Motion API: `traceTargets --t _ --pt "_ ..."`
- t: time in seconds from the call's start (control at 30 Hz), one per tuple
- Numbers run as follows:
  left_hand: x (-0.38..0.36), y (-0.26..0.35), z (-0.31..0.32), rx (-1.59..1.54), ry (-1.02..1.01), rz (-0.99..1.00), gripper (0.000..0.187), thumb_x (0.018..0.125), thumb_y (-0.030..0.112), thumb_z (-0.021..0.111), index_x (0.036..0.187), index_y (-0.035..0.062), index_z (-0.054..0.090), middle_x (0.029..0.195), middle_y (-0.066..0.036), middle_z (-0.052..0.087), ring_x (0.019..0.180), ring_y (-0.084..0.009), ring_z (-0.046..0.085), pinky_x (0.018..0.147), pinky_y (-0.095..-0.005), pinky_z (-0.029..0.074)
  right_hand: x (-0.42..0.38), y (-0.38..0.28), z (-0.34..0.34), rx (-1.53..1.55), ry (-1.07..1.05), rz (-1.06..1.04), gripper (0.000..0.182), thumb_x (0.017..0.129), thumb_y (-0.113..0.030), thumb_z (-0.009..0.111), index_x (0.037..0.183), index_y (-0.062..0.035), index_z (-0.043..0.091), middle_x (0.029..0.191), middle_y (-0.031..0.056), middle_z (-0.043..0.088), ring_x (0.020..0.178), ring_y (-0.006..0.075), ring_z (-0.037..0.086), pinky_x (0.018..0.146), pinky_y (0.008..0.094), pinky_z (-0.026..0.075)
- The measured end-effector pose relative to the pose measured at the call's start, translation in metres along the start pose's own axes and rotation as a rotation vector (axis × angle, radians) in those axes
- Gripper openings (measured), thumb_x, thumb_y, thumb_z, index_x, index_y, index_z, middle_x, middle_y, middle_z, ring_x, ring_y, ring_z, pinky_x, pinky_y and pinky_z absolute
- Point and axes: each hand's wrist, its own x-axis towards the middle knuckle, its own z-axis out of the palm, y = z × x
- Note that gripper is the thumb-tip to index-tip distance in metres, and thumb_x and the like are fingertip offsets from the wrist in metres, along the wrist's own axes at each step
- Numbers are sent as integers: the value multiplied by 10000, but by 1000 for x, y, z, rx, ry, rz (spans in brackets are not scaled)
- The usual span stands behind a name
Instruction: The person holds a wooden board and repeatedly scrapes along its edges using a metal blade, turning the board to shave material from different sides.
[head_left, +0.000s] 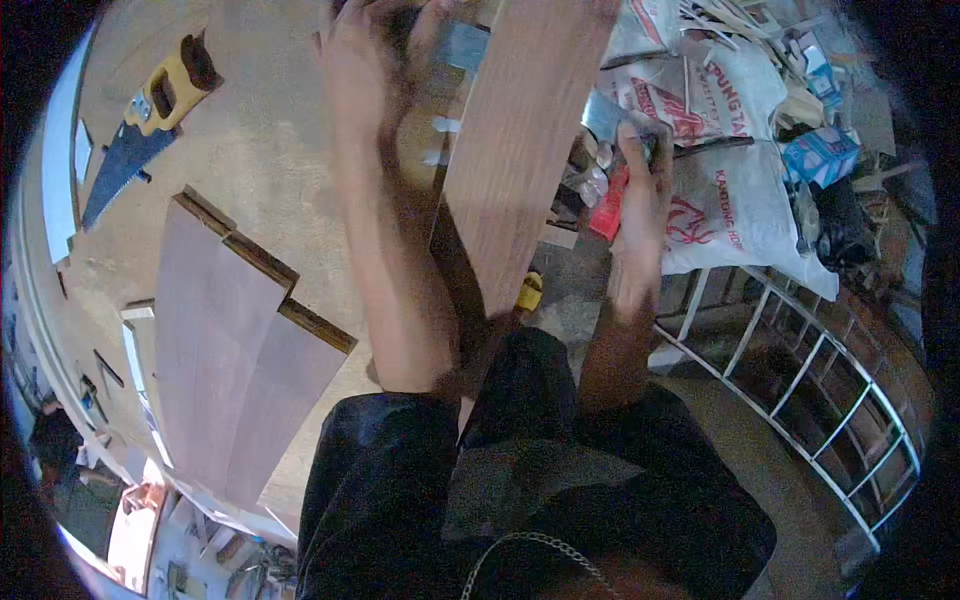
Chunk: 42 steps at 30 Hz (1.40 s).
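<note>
A long brown wooden board [520,140] runs up the middle of the view between my two arms. My left hand [370,50] is at the top edge, left of the board, with its fingers curled and partly cut off by the frame. A flat grey metal piece [462,45] shows beside those fingers; what they hold is not clear. On the right side of the board, my right hand [642,185] is closed around a red-handled tool [608,205]. A shiny flat part shows near its fingertips, blurred.
A yellow-handled handsaw [160,100] and several brown boards [230,340] lie on the wooden worktop [270,130] at left. White printed sacks [730,190] and scraps are at right, above a metal rack [790,350]. A yellow item [530,291] sits beside the board.
</note>
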Motion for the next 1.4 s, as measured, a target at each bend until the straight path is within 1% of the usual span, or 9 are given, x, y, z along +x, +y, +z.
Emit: traceTargets --t 0.3,0.37,0.47,0.57,0.63,0.83,0.97,1.03,1.4 --pt "5 31 4 -237 2 -182 192 855 158 704 827 -27 662 857 -131 601 947 -322 535 825 -414 450 -10 11 -8 49 117 -2 697 861 -323 728 1413 -39 412 1384 117 468 1259 223 440 1081 354 308" --pt "3 29 0 -124 -147 -170 370 779 207 790 1057 -6 672 1002 -130 589 1035 -317 529 877 -416 456 -11 11 -10 101 132 70 703 857 -321 734 1415 -44 410 1383 116 466 1251 227 451 1086 355 301" --pt "-4 0 17 45 -19 -47 352 879 481 613 898 148 725 931 -58 667 1036 -326 541 898 -516 398 8 16 -19 -89 157 -165 544 867 -288 728 1313 -70 506 1245 102 548 1070 188 552 935 319 447" --pt "-10 25 -12 212 -203 -220 328 898 399 599 979 105 720 923 -80 675 929 -322 560 819 -416 450 25 -5 -24 -81 -113 -52 390 882 -269 711 1195 -81 573 1070 67 598 944 149 562 837 300 475" --pt "-17 22 -21 193 -175 -213 330 913 397 576 962 101 713 920 -81 678 914 -328 565 823 -421 446 37 -5 -19 -367 -78 -299 276 905 -227 680 1124 -77 602 947 50 611 852 120 565 713 269 483" --pt "-50 20 -45 207 -179 -325 353 929 416 553 951 101 709 925 -93 679 886 -335 579 848 -460 421 54 -26 -5 -555 -325 -349 240 917 -224 654 1083 -56 609 891 29 611 753 127 572 671 278 475" --pt "-60 21 -46 213 -190 -387 354 928 412 559 971 97 715 922 -107 665 902 -333 577 849 -480 410 64 -35 0 -342 -448 -72 230 915 -222 655 1062 -50 611 847 27 606 779 132 572 714 278 466" --pt "-66 35 -51 212 -101 -371 341 927 396 569 971 90 712 907 -114 657 890 -336 572 848 -479 409 74 -30 1 -466 -425 -360 183 916 -184 649 1039 -55 611 842 26 621 781 110 574 692 254 462" --pt "-68 30 -55 24 -29 -481 280 893 303 645 879 34 721 802 -134 654 774 -340 577 697 -405 469 63 -34 11 -452 -388 -329 262 891 -266 682 1038 -58 622 965 23 636 881 112 563 796 261 445"
